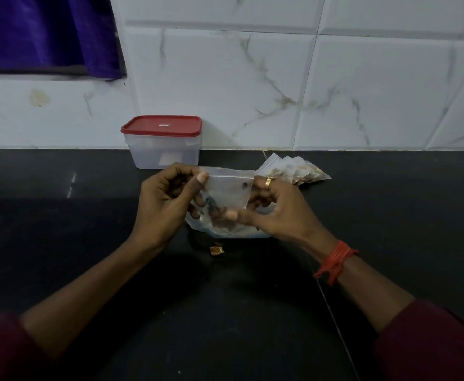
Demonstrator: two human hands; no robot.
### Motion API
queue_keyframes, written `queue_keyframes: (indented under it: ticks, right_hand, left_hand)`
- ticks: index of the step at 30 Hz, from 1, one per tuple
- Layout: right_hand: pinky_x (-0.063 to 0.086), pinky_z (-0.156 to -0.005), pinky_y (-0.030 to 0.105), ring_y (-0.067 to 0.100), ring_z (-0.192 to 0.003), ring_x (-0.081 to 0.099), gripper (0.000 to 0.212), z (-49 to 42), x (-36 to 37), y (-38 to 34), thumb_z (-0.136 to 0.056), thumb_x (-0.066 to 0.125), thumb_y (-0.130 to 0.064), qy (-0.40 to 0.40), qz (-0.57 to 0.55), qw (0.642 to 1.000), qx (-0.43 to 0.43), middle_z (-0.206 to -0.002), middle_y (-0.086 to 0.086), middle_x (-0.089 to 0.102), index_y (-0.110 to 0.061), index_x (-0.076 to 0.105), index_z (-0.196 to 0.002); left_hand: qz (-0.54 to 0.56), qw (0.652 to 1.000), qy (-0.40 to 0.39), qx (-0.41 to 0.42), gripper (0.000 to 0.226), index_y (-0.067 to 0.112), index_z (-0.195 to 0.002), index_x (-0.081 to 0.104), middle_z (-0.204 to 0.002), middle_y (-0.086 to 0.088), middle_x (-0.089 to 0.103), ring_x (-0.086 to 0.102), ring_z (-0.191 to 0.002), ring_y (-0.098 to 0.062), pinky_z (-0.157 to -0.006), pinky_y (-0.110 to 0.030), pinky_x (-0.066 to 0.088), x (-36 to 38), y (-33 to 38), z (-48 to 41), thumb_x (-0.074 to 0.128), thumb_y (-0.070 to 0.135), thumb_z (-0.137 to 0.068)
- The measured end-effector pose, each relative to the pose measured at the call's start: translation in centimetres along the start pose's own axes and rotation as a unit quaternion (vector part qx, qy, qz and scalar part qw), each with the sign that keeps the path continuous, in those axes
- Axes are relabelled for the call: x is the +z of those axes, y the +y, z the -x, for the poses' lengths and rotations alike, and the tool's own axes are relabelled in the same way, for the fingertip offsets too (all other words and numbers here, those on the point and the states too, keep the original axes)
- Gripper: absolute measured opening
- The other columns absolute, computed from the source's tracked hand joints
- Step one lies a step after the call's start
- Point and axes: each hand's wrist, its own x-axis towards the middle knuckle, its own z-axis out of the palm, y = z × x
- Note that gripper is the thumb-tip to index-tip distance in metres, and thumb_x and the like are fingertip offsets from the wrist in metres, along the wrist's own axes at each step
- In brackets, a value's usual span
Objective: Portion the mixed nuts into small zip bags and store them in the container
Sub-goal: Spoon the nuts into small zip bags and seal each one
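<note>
Head view: two hands and one small zip bag held up between them over the middle of the counter. The left hand pinches the bag's top left corner between thumb and curled fingers. The right hand grips its lower right side, with the thumb on the front near the bottom edge and the fingers curled behind. A few dark nuts sit low in this bag.

Just below it, at 6 o'clock, one larger clear bag lies on the counter with nuts in it. Further along at 6 o'clock lies one small cluster of loose nut pieces. At 11 o'clock stands one translucent container, its red lid on, against the wall. At 2 o'clock is a fanned pile of filled bags, overlapping too much to count.

The right hand carries one gold ring and a red thread band on the wrist.

The counter is black and glossy. The wall is white veined tile, and a purple curtain hangs at 10 o'clock.

The container's contents are blurred, both maroon sleeves are cut off at the bottom corners, and the right hand hides part of the pile.
</note>
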Motion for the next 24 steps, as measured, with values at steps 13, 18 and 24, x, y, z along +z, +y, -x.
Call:
queue_keyframes:
  ticks: [13,18,24]
  right_hand:
    - [0.062,-0.084,0.049,0.022,-0.092,0.076,0.064,0.1,0.6,-0.5,-0.067,0.089,-0.027,0.039,-0.121,0.991,0.044,-0.098,0.009,0.078,-0.013,0.060,-0.122]
    - [0.061,-0.082,0.031,0.020,-0.094,0.076,0.045,0.0,0.9,-0.6,-0.077,0.083,-0.005,0.020,-0.169,0.983,0.063,-0.102,0.008,0.078,-0.009,0.065,-0.118]
    - [0.060,-0.086,0.030,0.017,-0.099,0.074,0.034,-0.5,0.5,-0.9,-0.082,0.080,-0.011,0.092,-0.170,0.978,0.075,-0.104,0.004,0.078,-0.017,0.066,-0.112]
  left_hand:
    - [0.004,0.999,-0.023,-0.039,0.049,0.007,-0.118,0.063,-0.090,-0.016,0.074,0.075,-0.084,-0.026,-0.075,-0.033,0.062,1.2,-0.3,0.5,0.079,0.016,-0.074]
    - [0.022,0.998,0.002,-0.057,0.049,0.007,-0.114,0.063,-0.084,-0.016,0.072,0.074,-0.081,-0.029,-0.078,-0.035,0.061,1.0,-0.3,0.3,0.082,0.016,-0.069]
    - [-0.010,1.000,-0.003,-0.019,0.039,0.012,-0.129,0.055,-0.104,-0.005,0.072,0.073,-0.081,-0.023,-0.061,-0.033,0.061,0.6,0.6,0.2,0.063,0.022,-0.092]
